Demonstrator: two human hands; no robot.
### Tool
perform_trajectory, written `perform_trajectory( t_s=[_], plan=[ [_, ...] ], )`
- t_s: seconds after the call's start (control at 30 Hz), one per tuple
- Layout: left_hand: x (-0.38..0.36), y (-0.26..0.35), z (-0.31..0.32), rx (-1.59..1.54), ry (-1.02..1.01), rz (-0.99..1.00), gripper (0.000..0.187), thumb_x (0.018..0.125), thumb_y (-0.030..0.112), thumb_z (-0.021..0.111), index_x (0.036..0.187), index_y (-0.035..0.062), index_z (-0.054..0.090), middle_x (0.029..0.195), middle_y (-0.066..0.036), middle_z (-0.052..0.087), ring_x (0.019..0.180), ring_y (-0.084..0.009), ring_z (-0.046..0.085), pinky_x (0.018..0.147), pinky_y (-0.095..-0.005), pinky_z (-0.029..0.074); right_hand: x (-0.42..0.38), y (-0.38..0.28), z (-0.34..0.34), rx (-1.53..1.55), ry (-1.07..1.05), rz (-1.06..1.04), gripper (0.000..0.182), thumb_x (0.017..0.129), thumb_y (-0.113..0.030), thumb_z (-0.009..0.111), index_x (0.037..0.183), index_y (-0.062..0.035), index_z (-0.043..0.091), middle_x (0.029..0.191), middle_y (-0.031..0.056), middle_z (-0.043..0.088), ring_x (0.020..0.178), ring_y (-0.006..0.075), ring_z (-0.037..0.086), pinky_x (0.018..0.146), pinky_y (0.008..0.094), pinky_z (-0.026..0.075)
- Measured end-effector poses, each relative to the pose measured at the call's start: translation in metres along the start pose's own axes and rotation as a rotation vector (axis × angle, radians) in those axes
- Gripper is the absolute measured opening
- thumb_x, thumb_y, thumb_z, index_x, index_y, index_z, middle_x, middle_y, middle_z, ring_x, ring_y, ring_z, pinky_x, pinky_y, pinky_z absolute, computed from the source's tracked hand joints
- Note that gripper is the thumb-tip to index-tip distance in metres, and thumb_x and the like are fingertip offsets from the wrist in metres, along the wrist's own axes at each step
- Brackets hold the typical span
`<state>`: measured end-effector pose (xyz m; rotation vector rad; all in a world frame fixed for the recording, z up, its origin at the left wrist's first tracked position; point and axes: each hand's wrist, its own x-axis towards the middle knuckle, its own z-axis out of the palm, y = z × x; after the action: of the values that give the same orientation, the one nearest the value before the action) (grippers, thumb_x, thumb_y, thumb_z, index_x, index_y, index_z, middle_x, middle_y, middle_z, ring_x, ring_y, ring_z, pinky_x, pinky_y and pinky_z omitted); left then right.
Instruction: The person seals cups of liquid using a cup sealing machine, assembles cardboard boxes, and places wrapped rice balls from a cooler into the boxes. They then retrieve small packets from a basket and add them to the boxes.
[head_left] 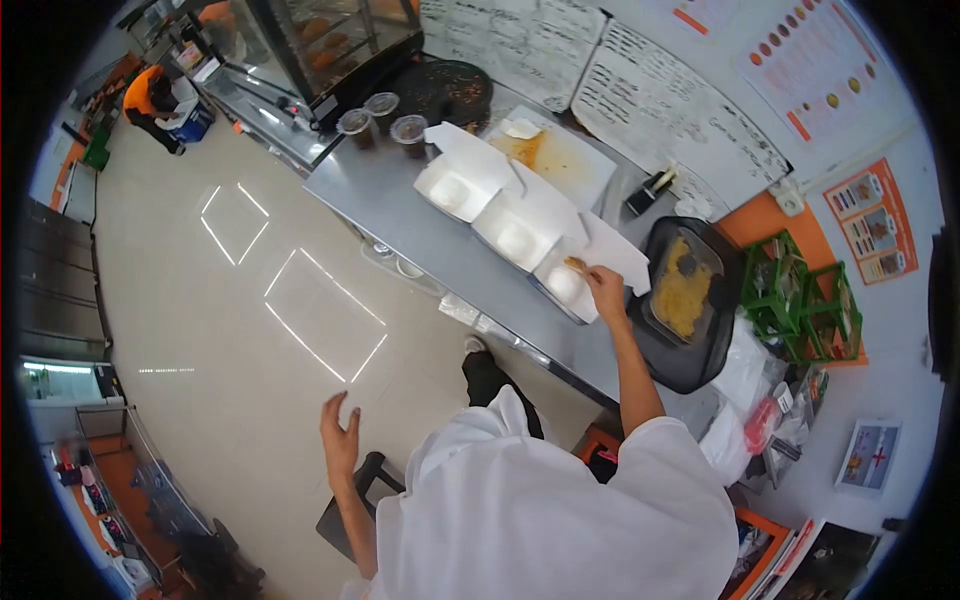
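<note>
Three open white boxes stand in a row on the steel counter, each with a white mound inside: the left box (452,190), the middle box (515,238) and the right box (563,282). My right hand (604,290) is over the right box, its fingers pinched on a small orange-brown food piece (574,264). To its right, a clear container (683,290) of yellow food rests on a black tray (735,262). My left hand (341,430) hangs over the floor, away from the counter, fingers apart and holding nothing.
Lidded cups (409,130) and a stained white board (580,165) sit behind the boxes. Green baskets (800,300) and plastic bags (740,375) are at the right. A black stool (375,480) stands by my left arm. Another person (150,98) bends over a blue box far left.
</note>
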<state>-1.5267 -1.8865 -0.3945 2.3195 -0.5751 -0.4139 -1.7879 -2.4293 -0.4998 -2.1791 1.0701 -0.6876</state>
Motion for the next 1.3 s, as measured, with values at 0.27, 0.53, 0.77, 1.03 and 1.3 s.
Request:
perform_trajectory(
  t_s=[0.27,0.53,0.77,1.03,1.3],
  plan=[
    [0.049,-0.086,0.009,0.025,-0.186,-0.22,0.036,0.088,0.016,0.073,0.12,0.0008,0.067,0.119,-0.022,0.066,0.111,-0.0385,0.064,0.098,-0.0435,0.049,-0.019,-0.083,0.014,-0.17,0.129,0.058,0.03,0.087,-0.008,0.072,0.114,0.0054,0.068,0.109,0.0213,0.071,0.1,0.0346,0.067,0.091,0.0401,0.052],
    [0.165,-0.198,0.005,0.075,-0.552,-0.337,0.03,0.09,0.027,0.057,0.099,0.0077,0.078,0.104,-0.022,0.072,0.101,-0.0407,0.068,0.092,-0.0452,0.053,0.102,-0.305,0.214,0.184,-0.242,-0.065,0.019,0.088,-0.007,0.067,0.105,-0.001,0.073,0.081,0.0121,0.072,0.072,0.0222,0.067,0.069,0.0334,0.052],
    [0.222,-0.225,-0.068,-0.19,-0.157,-0.687,0.034,0.089,0.023,0.055,0.112,0.0085,0.076,0.11,-0.021,0.072,0.105,-0.0373,0.069,0.095,-0.042,0.053,0.257,-0.589,0.376,0.392,-0.649,-0.785,0.014,0.087,-0.007,0.071,0.098,0.001,0.072,0.089,0.0165,0.073,0.079,0.0317,0.07,0.072,0.0378,0.055],
    [0.392,-0.336,-0.18,-0.234,-0.194,-0.725,0.04,0.092,0.033,0.057,0.112,0.0029,0.073,0.112,-0.024,0.07,0.108,-0.0391,0.068,0.096,-0.0413,0.052,0.323,-0.668,0.571,0.325,-0.731,-0.543,0.026,0.088,-0.016,0.074,0.074,0.0015,0.062,0.06,0.0135,0.057,0.051,0.0252,0.048,0.052,0.0381,0.039],
    [0.677,-0.442,-0.39,0.045,-0.107,-0.325,0.036,0.096,0.028,0.053,0.11,0.0041,0.074,0.112,-0.025,0.069,0.108,-0.044,0.063,0.095,-0.0478,0.051,0.209,-0.345,0.782,-0.718,-1.478,-0.8,0.027,0.083,-0.03,0.063,0.094,-0.0079,0.075,0.099,0.021,0.073,0.1,0.0353,0.07,0.085,0.0486,0.055]
  ],
)
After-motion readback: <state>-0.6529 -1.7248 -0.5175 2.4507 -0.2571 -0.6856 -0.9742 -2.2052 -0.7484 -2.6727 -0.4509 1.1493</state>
